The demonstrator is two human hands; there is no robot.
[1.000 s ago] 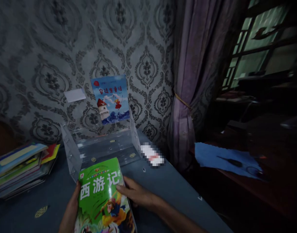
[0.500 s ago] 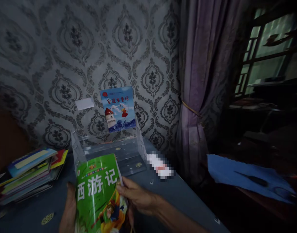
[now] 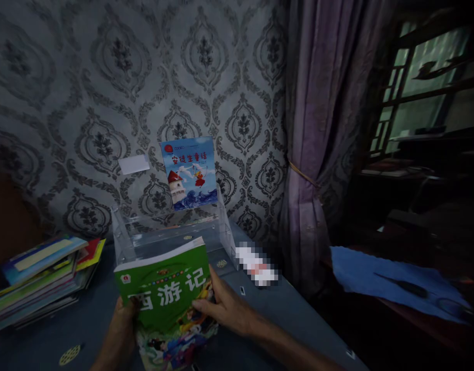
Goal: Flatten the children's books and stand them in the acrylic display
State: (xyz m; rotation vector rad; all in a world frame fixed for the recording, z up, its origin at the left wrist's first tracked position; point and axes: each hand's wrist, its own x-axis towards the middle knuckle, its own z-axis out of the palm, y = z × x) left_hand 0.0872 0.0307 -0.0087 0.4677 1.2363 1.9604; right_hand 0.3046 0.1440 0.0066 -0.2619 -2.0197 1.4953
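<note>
I hold a green picture book [image 3: 165, 293] with white Chinese characters on its cover in both hands, just in front of a clear acrylic display stand [image 3: 175, 239]. My left hand [image 3: 120, 330] grips the book's left edge. My right hand [image 3: 225, 306] grips its right edge with the thumb on the cover. The book is tipped flatter, top edge towards the stand. A blue picture book [image 3: 188, 172] stands upright on the stand's back tier, against the wall.
A stack of colourful books [image 3: 39, 278] lies at the left on the blue-grey table [image 3: 283, 314]. A white card [image 3: 133, 164] sticks to the patterned wall. A purple curtain [image 3: 317, 154] hangs at the right, and a blue cloth [image 3: 391, 283] lies on a dark surface beyond.
The green book has tipped from nearly upright to flatter and shifted right, towards the stand. My right thumb has moved onto the cover. The view has shifted a little.
</note>
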